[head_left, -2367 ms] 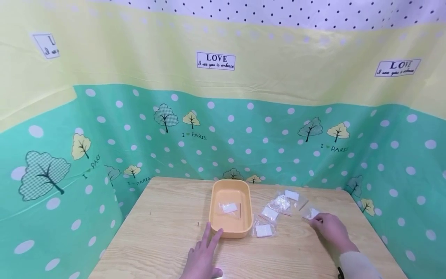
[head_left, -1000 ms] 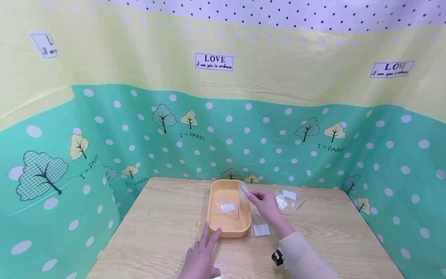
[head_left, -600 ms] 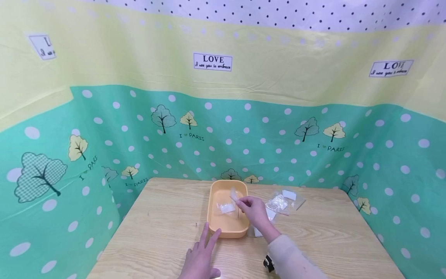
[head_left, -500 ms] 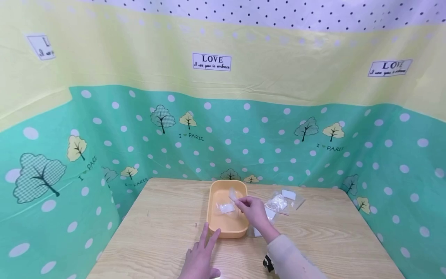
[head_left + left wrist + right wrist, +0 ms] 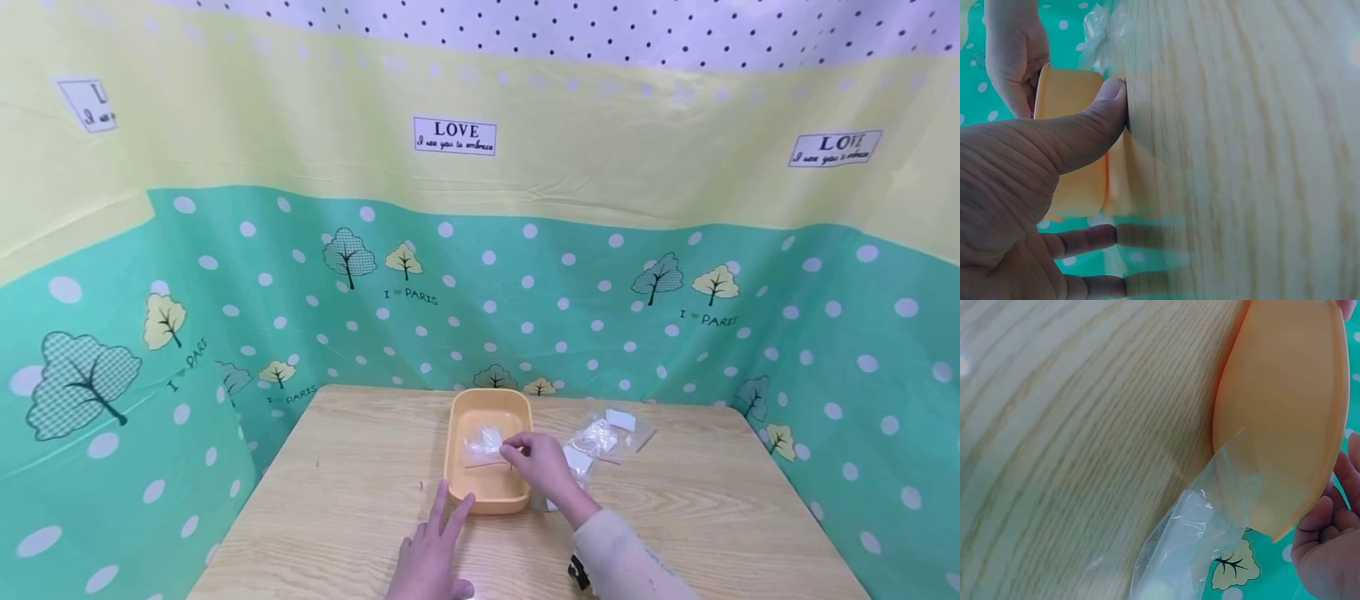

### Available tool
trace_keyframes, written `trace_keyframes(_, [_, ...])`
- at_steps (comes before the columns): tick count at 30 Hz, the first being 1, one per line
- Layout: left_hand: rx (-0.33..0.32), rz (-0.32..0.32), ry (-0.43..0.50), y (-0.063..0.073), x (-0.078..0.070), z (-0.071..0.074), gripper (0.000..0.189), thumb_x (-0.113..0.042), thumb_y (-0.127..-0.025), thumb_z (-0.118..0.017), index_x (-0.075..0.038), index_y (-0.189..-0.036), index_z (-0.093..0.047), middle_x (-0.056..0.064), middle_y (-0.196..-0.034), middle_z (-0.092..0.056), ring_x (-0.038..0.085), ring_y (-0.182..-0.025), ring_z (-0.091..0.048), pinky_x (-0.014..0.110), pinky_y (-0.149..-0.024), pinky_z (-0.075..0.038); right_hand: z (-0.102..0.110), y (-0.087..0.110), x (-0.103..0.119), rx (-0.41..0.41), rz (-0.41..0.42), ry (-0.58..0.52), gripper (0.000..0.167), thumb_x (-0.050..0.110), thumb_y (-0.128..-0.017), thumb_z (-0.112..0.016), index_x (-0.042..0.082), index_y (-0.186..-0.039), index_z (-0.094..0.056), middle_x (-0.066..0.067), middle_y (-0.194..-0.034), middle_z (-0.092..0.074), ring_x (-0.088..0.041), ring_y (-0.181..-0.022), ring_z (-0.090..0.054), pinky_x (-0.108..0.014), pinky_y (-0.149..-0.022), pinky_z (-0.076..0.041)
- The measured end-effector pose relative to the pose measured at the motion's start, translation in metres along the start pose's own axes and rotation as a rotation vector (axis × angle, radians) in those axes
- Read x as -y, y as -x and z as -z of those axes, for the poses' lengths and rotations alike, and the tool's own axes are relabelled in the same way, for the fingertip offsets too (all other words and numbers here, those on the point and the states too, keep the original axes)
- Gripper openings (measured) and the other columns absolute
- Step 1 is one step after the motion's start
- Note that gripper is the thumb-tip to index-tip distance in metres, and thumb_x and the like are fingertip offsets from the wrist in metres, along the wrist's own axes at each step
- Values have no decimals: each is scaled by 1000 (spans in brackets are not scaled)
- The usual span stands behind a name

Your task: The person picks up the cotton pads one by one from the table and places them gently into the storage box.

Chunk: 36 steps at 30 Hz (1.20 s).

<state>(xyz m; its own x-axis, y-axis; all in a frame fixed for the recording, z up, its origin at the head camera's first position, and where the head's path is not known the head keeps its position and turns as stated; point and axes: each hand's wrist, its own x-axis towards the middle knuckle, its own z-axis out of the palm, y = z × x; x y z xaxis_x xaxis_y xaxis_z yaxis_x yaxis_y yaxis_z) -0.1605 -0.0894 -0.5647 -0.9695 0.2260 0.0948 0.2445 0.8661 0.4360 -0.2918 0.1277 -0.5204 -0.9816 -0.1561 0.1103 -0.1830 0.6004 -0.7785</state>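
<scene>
The table (image 5: 352, 467) is topped in pale grained wood, rounded at its far corners. It is enclosed by cloth (image 5: 465, 333) behind and on both sides. Nearest the table the cloth is coloured green and scattered with pale dots; trees (image 5: 348, 252) and the word PARIS (image 5: 420, 297) are printed there, behind the table and beside it. Higher above the table, yellow (image 5: 300, 125) is shown, with framed LOVE labels (image 5: 454, 136), and topmost a lilac band (image 5: 525, 21) is speckled black. Light is reflected from the tabletop as a bright spot (image 5: 962, 366).
</scene>
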Motion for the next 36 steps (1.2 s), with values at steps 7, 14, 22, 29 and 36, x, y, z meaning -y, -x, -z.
trace_keyframes(7, [5,4,-1,-1,-1,0,130,-36,-61,-102,-32,-169,-30,21,-180,-10,48,-117,-65,83,-95,-52,1,1,1,-8,7,20,19,29,-101,-73,15,-110,-81,3,-95,-77,-10,-81,-62,-22,-66,-56])
trace_keyframes(14, [10,7,6,-2,-3,3,130,-35,-61,-102,-31,-169,-30,21,-180,-9,49,-118,-65,84,-97,-51,3,2,2,-5,5,29,17,28,-102,-73,15,-110,-81,2,-95,-77,-11,-82,-62,-22,-66,-56])
trace_keyframes(22, [14,13,24,-1,0,0,131,-34,-60,-102,-33,-169,-30,21,-180,-9,50,-119,-64,86,-98,-49,4,4,0,24,-2,10,20,28,-102,-73,13,-113,-80,2,-92,-76,-12,-79,-63,-22,-64,-57])
trace_keyframes(29, [4,6,25,0,3,-5,131,-34,-60,-102,-33,-169,-29,21,-180,-9,49,-120,-65,86,-94,-50,13,6,0,43,34,-8,23,29,-102,-73,13,-116,-80,3,-91,-75,-13,-81,-63,-22,-63,-56])
trace_keyframes(36, [-2,1,20,0,3,-5,132,-33,-60,-102,-32,-169,-28,20,-180,-8,46,-117,-66,85,-95,-50,48,10,-20,-12,-23,6,29,25,-101,-74,9,-124,-77,-2,-105,-79,-12,-87,-67,-22,-67,-61])
